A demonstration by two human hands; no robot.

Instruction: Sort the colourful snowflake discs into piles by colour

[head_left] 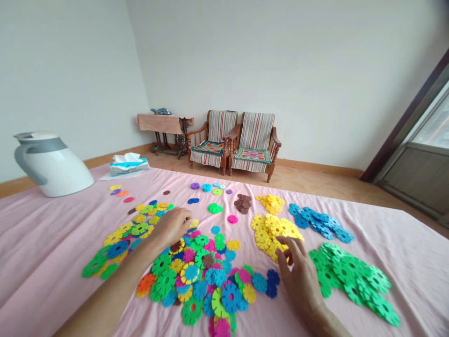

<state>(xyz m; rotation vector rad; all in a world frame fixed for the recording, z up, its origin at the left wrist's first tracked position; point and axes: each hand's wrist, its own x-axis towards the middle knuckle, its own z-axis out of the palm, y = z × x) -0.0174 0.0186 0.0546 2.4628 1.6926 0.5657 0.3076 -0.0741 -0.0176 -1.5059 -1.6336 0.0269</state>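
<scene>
My left hand (175, 225) reaches over a mixed heap of flower-shaped plastic discs (210, 276) with its fingers bent together. A yellow disc (193, 224) lies right by its fingertips, and whatever the fingers may hold is hidden. At the near edge of a pile of yellow discs (271, 231) is my right hand (298, 267), thumb and fingers apart and slightly curled. I see nothing in it. Green discs (354, 271) are heaped to its right. Another mixed spread of discs (121, 238) lies left of my left forearm.
Farther back are blue discs (319, 220), brown discs (242, 203) and a smaller yellow pile (270, 203). A white jug (65, 171) and a tissue box (129, 166) stand at the left of the pink cloth (382, 224). Two wooden chairs (252, 140) are beyond the table.
</scene>
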